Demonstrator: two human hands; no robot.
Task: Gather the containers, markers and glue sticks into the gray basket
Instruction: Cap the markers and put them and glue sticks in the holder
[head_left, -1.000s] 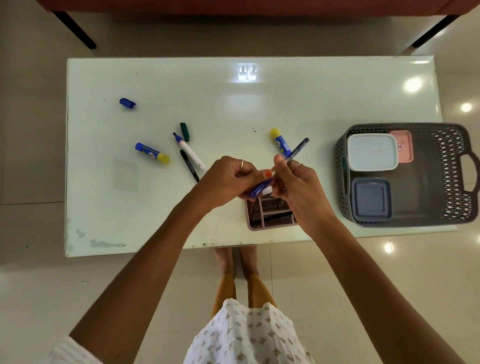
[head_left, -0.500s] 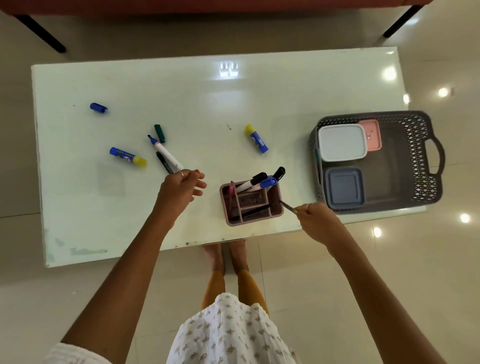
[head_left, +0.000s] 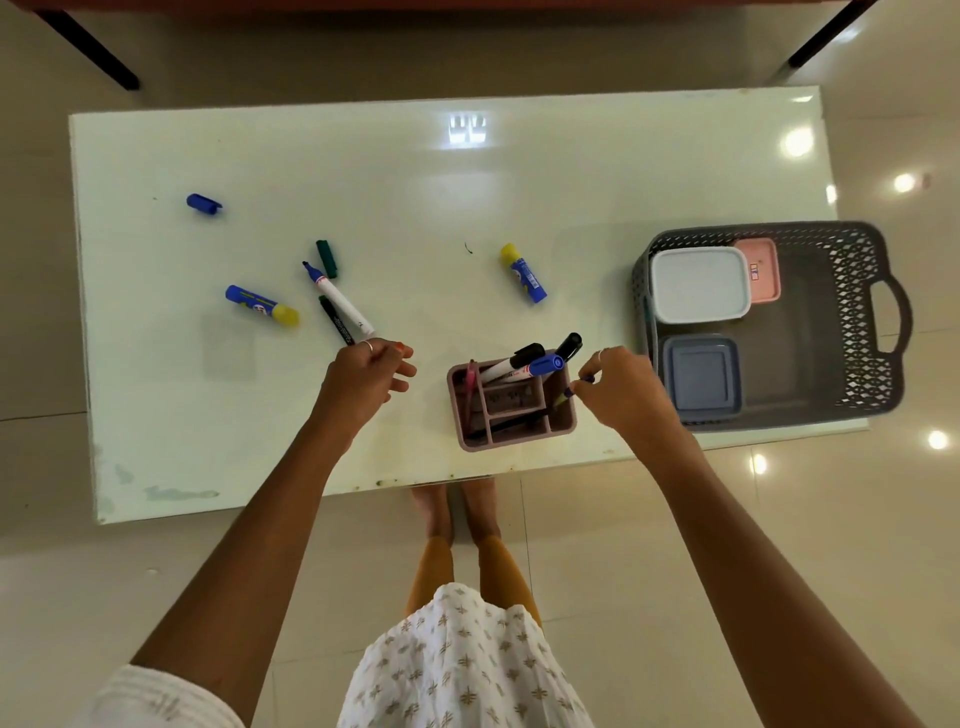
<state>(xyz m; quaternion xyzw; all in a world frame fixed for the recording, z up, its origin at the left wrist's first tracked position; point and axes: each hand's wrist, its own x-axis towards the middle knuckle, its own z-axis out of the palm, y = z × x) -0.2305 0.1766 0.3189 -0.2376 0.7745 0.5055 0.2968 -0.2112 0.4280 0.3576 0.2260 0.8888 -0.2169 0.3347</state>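
1. Far left of white table (head_left: 260, 467): loose blue cap (head_left: 203, 202), well apart from everything else.
2. Next: glue stick (head_left: 261, 305) lying flat; green cap (head_left: 327, 258); uncapped white marker (head_left: 340, 299) and black marker (head_left: 336, 320) side by side, all still out on the table.
3. Left hand (head_left: 363, 382): half-curled, fingers loose, at the near ends of those two markers. Contact or grip, cannot tell; looks empty.
4. Centre: second glue stick (head_left: 523, 273) flat on the table; pink organizer (head_left: 511, 408) with several markers standing in it.
5. Right hand (head_left: 621, 392): fingers pinched on a thin pen (head_left: 566, 395), tip at the organizer's right compartment.
6. Right: gray basket (head_left: 852, 410) holding three lidded containers, white (head_left: 698, 283), pink (head_left: 759, 270), blue-gray (head_left: 701, 376).
7. Step, my read: markers being collected; containers done. Next likely needs caps matched, loose markers lifted, glue sticks moved to the basket.
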